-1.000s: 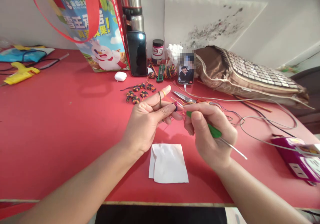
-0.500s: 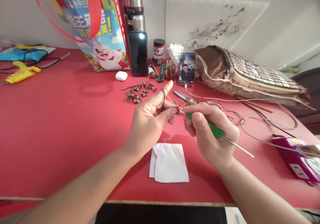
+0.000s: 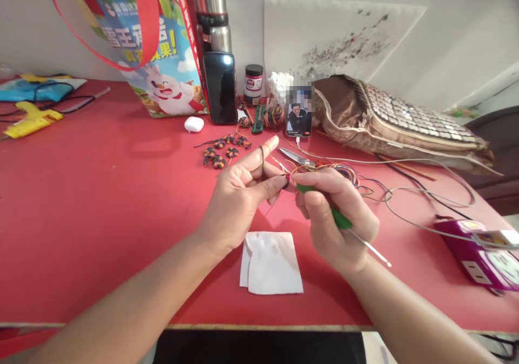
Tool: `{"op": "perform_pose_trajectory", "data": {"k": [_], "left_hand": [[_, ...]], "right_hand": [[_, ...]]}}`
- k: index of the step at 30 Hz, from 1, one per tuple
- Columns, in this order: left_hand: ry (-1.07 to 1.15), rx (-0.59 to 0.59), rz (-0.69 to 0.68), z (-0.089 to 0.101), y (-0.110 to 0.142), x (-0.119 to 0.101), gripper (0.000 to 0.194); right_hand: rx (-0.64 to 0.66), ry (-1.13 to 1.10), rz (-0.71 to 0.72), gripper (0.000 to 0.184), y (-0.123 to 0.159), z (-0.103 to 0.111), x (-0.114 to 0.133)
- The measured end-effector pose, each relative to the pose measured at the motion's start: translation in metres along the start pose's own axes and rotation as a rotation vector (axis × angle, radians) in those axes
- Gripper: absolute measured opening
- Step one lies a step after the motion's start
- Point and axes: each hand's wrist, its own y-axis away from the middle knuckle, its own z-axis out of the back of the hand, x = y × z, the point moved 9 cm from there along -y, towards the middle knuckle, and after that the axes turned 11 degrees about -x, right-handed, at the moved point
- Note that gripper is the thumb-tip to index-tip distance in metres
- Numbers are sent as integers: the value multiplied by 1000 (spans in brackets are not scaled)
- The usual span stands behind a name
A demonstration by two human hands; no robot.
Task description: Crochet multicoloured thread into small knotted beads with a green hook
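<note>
The left hand (image 3: 239,196), index finger pointing to one o'clock, pinches a small multicoloured crocheted piece (image 3: 287,179) above the red table (image 3: 101,202). The green-handled metal crochet hook (image 3: 338,219) slants from ten to four o'clock, tip at the piece, clenched in the right hand (image 3: 336,218).

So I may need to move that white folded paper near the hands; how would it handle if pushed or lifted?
The white folded paper looks thin and flat, so it is probably very light and floppy. One flap overlaps and a corner seems slightly raised, so a push may unfold or crumple it rather than slide it whole. On the smooth red table it would likely skid easily.
</note>
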Motion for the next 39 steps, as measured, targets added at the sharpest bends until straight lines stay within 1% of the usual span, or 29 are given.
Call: {"op": "perform_pose_trajectory", "data": {"k": [2,6,9,12,19,23,28,35,39], "left_hand": [[-16,17,1,1,-1,-2,65],[-18,12,8,5,-4,-3,74],[-31,3,0,6,-6,-6,70],[-39,-1,2,7,-7,-8,64],[-5,39,48,7,-8,-8,59],[8,57,49,8,-10,-10,55],[60,168,75,3,-9,-11,44],[169,393,280,-9,0,3,43],[218,448,377,-12,4,8,44]], "right_hand": [[-31,-68,-100,17,-1,2,-8],[-81,-210,-288,17,-1,1,-20],[-101,-273,-385,18,-2,1,-27],[-101,-292,-451,21,-2,2,-33],[-110,-302,-486,19,-6,9,-37],[-121,-300,-499,20,-8,14,-36],[-108,-347,-548,19,-12,16,-36],[-32,-446,-636,23,-19,13,-40],[3,-515,-640,23,-20,10,-40]]}}
